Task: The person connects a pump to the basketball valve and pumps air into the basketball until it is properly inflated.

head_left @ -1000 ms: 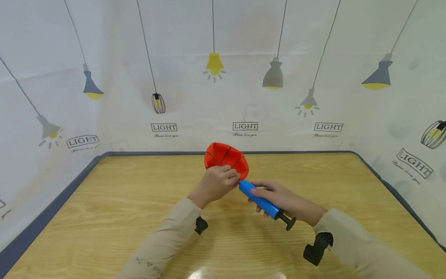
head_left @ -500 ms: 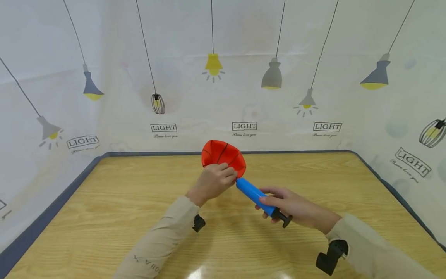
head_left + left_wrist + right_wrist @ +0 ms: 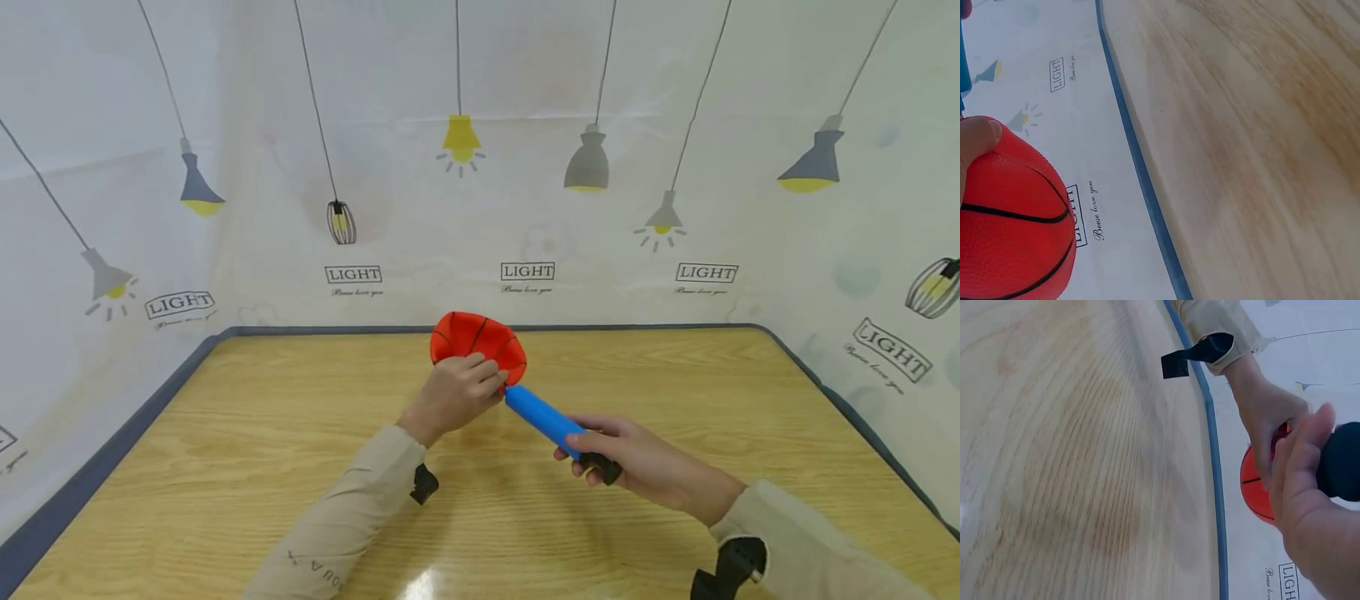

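Note:
A soft, partly caved-in red basketball (image 3: 477,335) with black lines is held over the table by my left hand (image 3: 456,390). In the left wrist view, my thumb presses on the top of the ball (image 3: 1013,256). A blue hand pump (image 3: 542,419) slants down to the right, its tip right at the ball beside my left fingers. My right hand (image 3: 648,464) grips the pump at its rear end, thumb along the barrel. The black pump handle (image 3: 602,468) sits close against the barrel. The needle is mostly hidden by my left fingers.
Both hands work above a wood-grain table (image 3: 315,392) with a dark blue edge strip (image 3: 337,331). A pale wall sheet (image 3: 420,217) printed with lamps stands behind and at both sides. Black wrist cameras (image 3: 424,484) are strapped to both sleeves.
The pump's plunger, drawn out a second ago, has gone in. My right hand has slid back along the barrel toward the handle. Ball and left hand have shifted slightly left.

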### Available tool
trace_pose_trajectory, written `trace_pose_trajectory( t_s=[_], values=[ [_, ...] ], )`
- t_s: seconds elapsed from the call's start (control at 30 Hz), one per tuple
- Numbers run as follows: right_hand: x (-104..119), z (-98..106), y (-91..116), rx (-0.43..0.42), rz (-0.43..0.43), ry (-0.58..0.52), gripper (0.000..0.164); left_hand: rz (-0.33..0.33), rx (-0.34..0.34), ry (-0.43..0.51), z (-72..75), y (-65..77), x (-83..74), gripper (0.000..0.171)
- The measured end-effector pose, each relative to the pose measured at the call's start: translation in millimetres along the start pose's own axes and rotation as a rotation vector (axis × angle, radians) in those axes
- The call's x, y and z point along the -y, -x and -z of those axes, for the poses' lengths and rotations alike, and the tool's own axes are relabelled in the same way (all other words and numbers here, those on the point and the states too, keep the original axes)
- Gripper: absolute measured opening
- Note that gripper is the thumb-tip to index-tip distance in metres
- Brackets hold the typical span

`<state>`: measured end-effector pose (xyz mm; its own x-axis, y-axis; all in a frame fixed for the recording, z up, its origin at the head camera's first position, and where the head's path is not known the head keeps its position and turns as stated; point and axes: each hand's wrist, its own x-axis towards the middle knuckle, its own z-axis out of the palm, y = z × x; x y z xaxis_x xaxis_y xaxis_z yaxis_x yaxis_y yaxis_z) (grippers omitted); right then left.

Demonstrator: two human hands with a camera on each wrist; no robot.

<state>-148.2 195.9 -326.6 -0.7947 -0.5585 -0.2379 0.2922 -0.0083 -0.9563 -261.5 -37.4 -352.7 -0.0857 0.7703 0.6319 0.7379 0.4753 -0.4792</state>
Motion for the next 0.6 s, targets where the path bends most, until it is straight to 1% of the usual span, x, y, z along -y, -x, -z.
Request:
trace_pose_trajectory(
  t_s=[0.1,0.2,0.3,0.37,0.47,0.6],
  values=[
    [1,-1,-2,-0.028,0.011,0.002,0.063,0.057,0.038,0.041,-2.2,0.1,-0.4,0.019],
    [2,-3,-4,-0.052,0.021,-0.003,0.062,0.129,0.075,0.094,-3.9,-0.1,-0.8,0.027],
    [3,-4,-6,-0.073,0.018,-0.022,0.063,0.195,0.117,0.119,-3.4,-1.7,-1.8,0.041],
    [3,-5,-8,-0.088,0.012,-0.043,0.062,0.226,0.151,0.119,-0.7,-4.5,-3.6,0.051],
    [3,-5,-11,-0.108,0.01,-0.065,0.059,0.226,0.199,0.135,8.2,-12.3,-8.7,0.061],
    [3,-4,-14,-0.128,0.017,-0.071,0.057,0.172,0.223,0.198,20.6,-26.9,-17.9,0.066]
  ],
)
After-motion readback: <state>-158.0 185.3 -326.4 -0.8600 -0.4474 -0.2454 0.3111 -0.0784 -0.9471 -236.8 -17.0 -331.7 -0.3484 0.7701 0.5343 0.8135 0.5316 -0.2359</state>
